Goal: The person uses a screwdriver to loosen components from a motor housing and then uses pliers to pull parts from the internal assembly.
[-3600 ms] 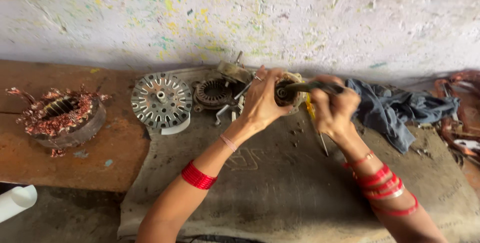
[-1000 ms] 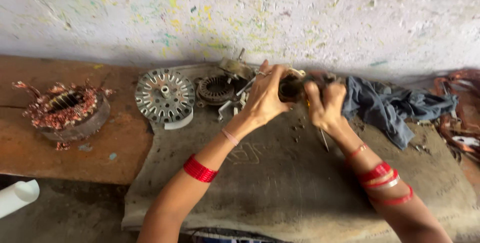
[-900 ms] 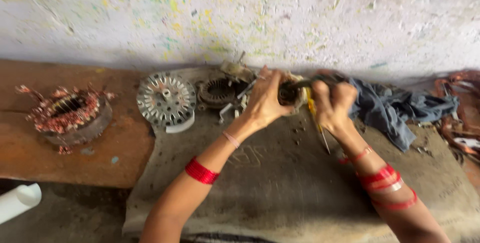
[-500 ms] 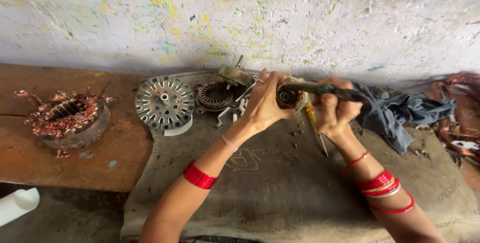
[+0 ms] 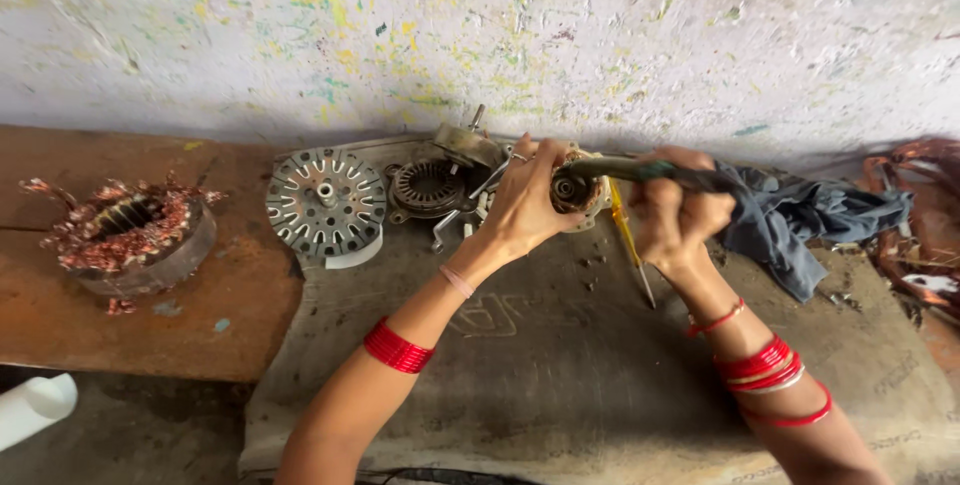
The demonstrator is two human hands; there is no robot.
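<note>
The left hand (image 5: pixel 525 207) has its fingers (image 5: pixel 548 157) curled tight around a small round motor part (image 5: pixel 572 191), held just above the surface (image 5: pixel 560 365) near the wall. The right hand (image 5: pixel 672 215) grips pliers (image 5: pixel 640 172), fingers closed, tips at the part's rusty, dark-centred face. Sacking lies open below; a cloth (image 5: pixel 800 220) crowds the right.

Your left hand (image 5: pixel 525 210) grips a small round motor part (image 5: pixel 573 192) above the sackcloth-covered surface (image 5: pixel 560 365); your right hand (image 5: pixel 675 217) holds green-handled pliers (image 5: pixel 650 172) against it; a slotted metal disc (image 5: pixel 325 203) lies left.
</note>
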